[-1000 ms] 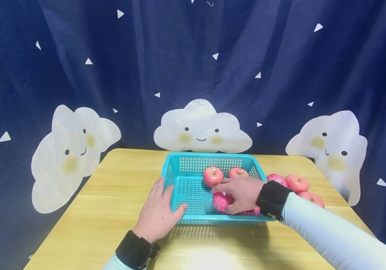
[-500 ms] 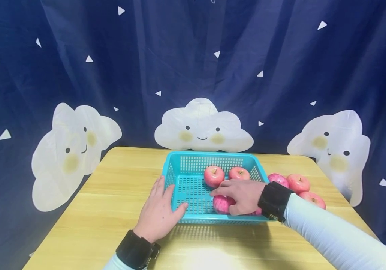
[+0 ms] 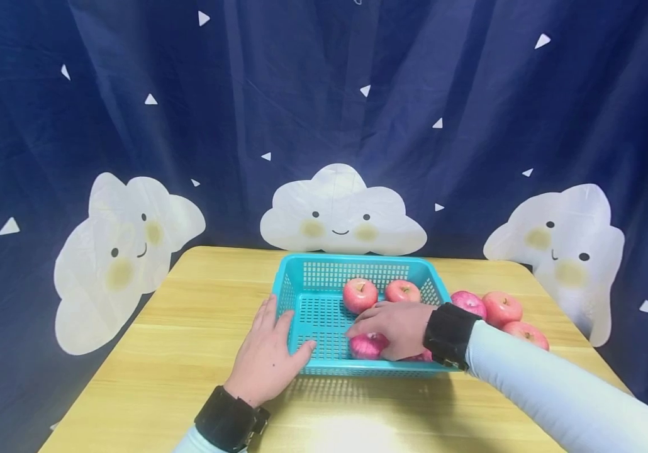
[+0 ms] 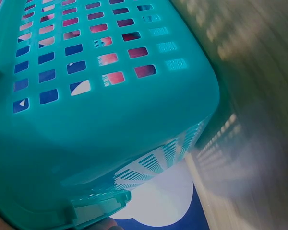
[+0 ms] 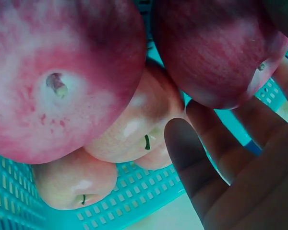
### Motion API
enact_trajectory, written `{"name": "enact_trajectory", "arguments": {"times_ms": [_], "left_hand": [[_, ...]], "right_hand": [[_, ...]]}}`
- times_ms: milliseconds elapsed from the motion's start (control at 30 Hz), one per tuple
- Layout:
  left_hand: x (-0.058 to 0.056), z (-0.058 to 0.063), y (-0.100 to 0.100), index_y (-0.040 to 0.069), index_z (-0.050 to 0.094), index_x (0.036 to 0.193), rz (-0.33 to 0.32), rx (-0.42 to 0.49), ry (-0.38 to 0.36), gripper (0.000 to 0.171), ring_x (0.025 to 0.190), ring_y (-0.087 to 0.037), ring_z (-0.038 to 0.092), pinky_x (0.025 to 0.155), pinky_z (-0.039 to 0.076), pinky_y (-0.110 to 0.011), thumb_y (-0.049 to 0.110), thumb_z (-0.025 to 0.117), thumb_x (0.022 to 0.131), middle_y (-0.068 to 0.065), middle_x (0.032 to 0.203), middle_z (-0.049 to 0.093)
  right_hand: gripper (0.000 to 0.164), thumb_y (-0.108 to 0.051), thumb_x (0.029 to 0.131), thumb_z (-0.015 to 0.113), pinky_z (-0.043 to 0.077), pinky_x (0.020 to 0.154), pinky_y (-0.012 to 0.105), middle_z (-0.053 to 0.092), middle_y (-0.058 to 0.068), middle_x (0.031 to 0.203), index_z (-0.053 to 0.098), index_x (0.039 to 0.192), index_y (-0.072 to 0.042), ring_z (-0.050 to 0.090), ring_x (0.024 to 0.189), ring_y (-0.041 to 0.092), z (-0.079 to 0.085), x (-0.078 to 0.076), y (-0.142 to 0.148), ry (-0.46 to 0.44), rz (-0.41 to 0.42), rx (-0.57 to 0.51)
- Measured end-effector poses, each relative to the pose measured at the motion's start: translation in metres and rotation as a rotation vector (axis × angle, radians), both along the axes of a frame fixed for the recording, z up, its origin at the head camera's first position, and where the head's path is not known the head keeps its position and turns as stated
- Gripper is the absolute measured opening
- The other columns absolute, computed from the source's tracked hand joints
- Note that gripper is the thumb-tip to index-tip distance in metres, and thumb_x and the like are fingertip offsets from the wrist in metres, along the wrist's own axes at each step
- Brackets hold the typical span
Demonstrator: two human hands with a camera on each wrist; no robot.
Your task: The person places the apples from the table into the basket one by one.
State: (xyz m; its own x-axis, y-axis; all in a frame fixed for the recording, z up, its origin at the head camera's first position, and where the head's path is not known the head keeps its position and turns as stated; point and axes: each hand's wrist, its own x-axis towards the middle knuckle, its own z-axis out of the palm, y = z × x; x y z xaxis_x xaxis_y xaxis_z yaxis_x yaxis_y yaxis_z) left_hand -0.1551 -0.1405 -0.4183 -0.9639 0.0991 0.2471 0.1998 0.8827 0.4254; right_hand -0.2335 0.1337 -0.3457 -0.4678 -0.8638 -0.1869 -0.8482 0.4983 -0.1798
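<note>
A teal plastic basket (image 3: 358,259) stands on the wooden table (image 3: 188,340). My left hand (image 3: 270,352) lies flat against its front left corner, thumb along the front wall; the left wrist view is filled by that basket (image 4: 101,120) wall. My right hand (image 3: 394,327) reaches into the basket's front right, and its loose fingers (image 5: 192,153) touch a red apple (image 3: 366,346) lying on the basket floor. Two more apples (image 3: 359,294) (image 3: 402,291) sit at the back of the basket. Close in the right wrist view are several apples, a big one (image 5: 62,72) near the wrist and one (image 5: 216,52) by the fingers.
Three red apples (image 3: 468,302) (image 3: 502,308) (image 3: 525,333) lie on the table just right of the basket. A dark blue curtain with white cloud faces (image 3: 341,214) hangs behind the table. Bare tabletop stretches left of the basket and along the front edge.
My right hand has lowered and shifted a little left with the apple, which now lies on the basket floor under loosened fingers. The left hand has not moved.
</note>
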Motion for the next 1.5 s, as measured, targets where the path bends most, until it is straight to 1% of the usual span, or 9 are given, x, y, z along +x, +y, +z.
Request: {"name": "enact_trajectory", "arguments": {"times_ms": [167,400,767,967,1100,1200,1267,1367,1500], "left_hand": [[0.001,0.002,0.002,0.0,0.054,0.142,0.0,-0.005,0.002,0.078,0.15,-0.04,0.02,0.115,0.03,-0.055,0.059,0.061,0.092,-0.026,0.162,0.023],[0.002,0.006,0.003,-0.001,0.053,0.142,-0.005,-0.007,0.0,0.077,0.151,-0.039,0.018,0.115,0.03,-0.055,0.057,0.061,0.092,-0.025,0.162,0.024],[0.001,0.006,0.004,-0.001,0.053,0.142,-0.009,-0.012,0.002,0.077,0.151,-0.04,0.019,0.116,0.029,-0.054,0.057,0.06,0.093,-0.026,0.161,0.025],[0.002,0.003,0.005,-0.001,0.054,0.141,-0.008,0.0,0.011,0.075,0.15,-0.041,0.022,0.115,0.03,-0.054,0.056,0.062,0.092,-0.027,0.161,0.025],[0.003,0.001,0.005,-0.001,0.054,0.141,-0.003,0.011,0.014,0.075,0.149,-0.041,0.023,0.115,0.031,-0.055,0.055,0.063,0.092,-0.027,0.161,0.026],[0.002,0.0,0.004,-0.001,0.054,0.142,-0.002,0.013,0.013,0.076,0.15,-0.041,0.022,0.115,0.031,-0.055,0.056,0.062,0.092,-0.027,0.161,0.025],[0.002,-0.001,0.003,-0.001,0.053,0.142,-0.004,0.01,0.017,0.077,0.15,-0.041,0.022,0.115,0.031,-0.055,0.058,0.061,0.093,-0.028,0.161,0.025],[0.001,-0.001,0.001,-0.001,0.053,0.142,-0.003,0.008,0.013,0.077,0.15,-0.041,0.022,0.115,0.031,-0.055,0.057,0.061,0.092,-0.028,0.161,0.025],[-0.001,-0.001,0.0,0.0,0.053,0.143,0.0,0.001,-0.001,0.077,0.15,-0.04,0.021,0.115,0.03,-0.054,0.058,0.061,0.092,-0.026,0.162,0.024]], "right_hand": [[0.068,-0.009,0.078,0.079,0.047,0.103,0.038,0.063,-0.012,0.134,0.062,0.14,-0.032,0.055,0.129,0.021,-0.006,-0.002,-0.006,0.085,0.023,0.076],[0.069,-0.014,0.08,0.08,0.045,0.105,0.039,0.062,-0.008,0.135,0.059,0.142,-0.037,0.056,0.127,0.021,-0.012,-0.003,-0.008,0.163,0.045,0.133],[0.076,-0.022,0.083,0.082,0.048,0.103,0.04,0.059,-0.009,0.139,0.049,0.15,-0.038,0.052,0.132,0.022,-0.009,-0.002,-0.003,0.113,0.0,0.139],[0.075,-0.025,0.081,0.082,0.052,0.097,0.04,0.057,-0.007,0.143,0.051,0.149,-0.032,0.052,0.133,0.02,-0.001,-0.002,0.005,0.063,-0.034,0.086],[0.071,-0.032,0.082,0.079,0.053,0.088,0.041,0.064,-0.01,0.133,0.053,0.148,-0.033,0.065,0.098,0.011,0.008,-0.004,0.011,0.045,-0.1,0.088],[0.066,-0.034,0.083,0.077,0.053,0.081,0.04,0.07,-0.01,0.115,0.055,0.146,-0.033,0.059,0.075,0.006,0.014,-0.006,0.017,0.033,-0.161,0.09],[0.063,-0.032,0.084,0.077,0.053,0.079,0.04,0.07,-0.007,0.109,0.058,0.144,-0.03,0.057,0.073,0.006,0.018,-0.008,0.022,0.027,-0.189,0.073],[0.052,-0.028,0.087,0.076,0.055,0.082,0.042,0.07,-0.004,0.109,0.063,0.137,-0.023,0.062,0.079,0.009,0.022,-0.012,0.032,0.055,-0.194,0.019],[0.04,-0.023,0.088,0.076,0.055,0.09,0.045,0.071,-0.002,0.117,0.07,0.127,-0.017,0.067,0.106,0.019,0.025,-0.02,0.045,0.116,-0.216,-0.058]]}}
